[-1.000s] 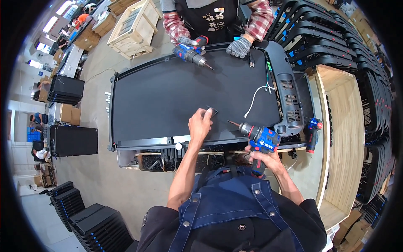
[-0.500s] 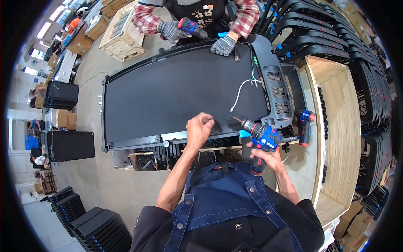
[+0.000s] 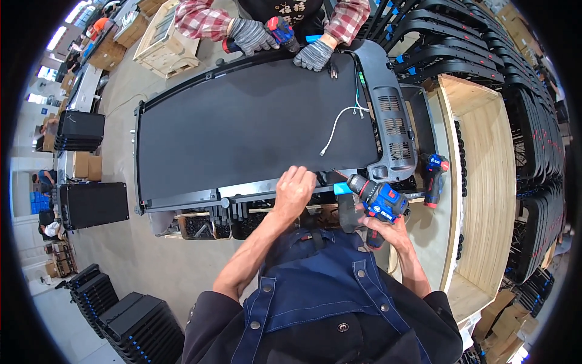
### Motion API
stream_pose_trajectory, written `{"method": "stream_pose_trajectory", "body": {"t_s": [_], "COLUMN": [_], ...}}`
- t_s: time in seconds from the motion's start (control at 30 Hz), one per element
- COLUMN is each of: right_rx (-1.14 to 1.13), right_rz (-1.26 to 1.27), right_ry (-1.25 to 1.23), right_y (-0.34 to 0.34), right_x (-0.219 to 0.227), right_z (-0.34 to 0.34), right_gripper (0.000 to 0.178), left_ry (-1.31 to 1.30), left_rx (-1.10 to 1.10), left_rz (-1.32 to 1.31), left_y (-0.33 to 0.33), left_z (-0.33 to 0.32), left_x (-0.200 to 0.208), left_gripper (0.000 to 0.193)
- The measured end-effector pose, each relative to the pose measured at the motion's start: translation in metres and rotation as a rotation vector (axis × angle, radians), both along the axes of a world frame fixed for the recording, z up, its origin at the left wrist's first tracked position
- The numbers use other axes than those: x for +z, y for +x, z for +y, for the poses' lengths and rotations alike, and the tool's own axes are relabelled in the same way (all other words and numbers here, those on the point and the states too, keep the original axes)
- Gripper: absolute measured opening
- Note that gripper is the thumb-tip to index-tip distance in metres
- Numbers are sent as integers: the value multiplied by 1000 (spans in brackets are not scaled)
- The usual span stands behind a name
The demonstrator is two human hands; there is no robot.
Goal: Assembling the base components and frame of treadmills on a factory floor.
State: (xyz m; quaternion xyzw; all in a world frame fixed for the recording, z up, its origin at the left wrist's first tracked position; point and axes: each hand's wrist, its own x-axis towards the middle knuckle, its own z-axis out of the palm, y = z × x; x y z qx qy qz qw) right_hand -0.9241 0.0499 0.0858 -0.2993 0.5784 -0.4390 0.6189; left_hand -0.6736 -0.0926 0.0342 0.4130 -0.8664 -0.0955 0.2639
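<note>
My right hand (image 3: 391,230) is closed round the grip of a blue and red cordless drill (image 3: 382,201). The drill's bit points left, over the near rail of a treadmill (image 3: 242,127). My left hand (image 3: 295,191) is at that rail, its fingers curled shut; whatever they may hold is hidden. A bright blue strip (image 3: 343,188) lies on the rail between drill and left hand. Beyond, a white cable (image 3: 334,125) rests on the black belt, beside the vented dark motor cover (image 3: 394,115).
Across the treadmill, a co-worker's gloved hand (image 3: 251,36) grips another drill (image 3: 281,31); the other glove (image 3: 314,56) rests at the far rail. A further drill (image 3: 434,180) sits at right beside a long wooden crate (image 3: 482,200). Black frames (image 3: 454,36) are stacked behind.
My left hand has moved right along the rail, its fingers curling further over. The drill's bit has come down closer to the rail. The whole view has shifted slightly.
</note>
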Motion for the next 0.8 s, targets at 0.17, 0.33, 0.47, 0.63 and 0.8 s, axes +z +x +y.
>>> {"method": "stream_pose_trajectory", "body": {"t_s": [0.17, 0.33, 0.47, 0.63, 0.8], "right_rx": [153, 440, 566, 710, 743], "right_rz": [183, 722, 794, 904, 902], "right_ry": [-32, -46, 16, 67, 30], "right_y": [-14, -22, -10, -6, -3], "right_x": [28, 46, 65, 67, 67], "right_z": [-17, -40, -70, -93, -105], "right_gripper": [44, 41, 31, 24, 22], "left_ry": [-25, 165, 193, 190, 171], "left_rx": [-264, -240, -256, -252, -236], "left_rz": [61, 42, 40, 58, 73], "left_y": [-7, -10, -10, -9, -8], "left_z": [-33, -43, -47, -49, -48], "left_x": [-8, -16, -19, -16, -22], "left_gripper": [15, 23, 23, 21, 20]}}
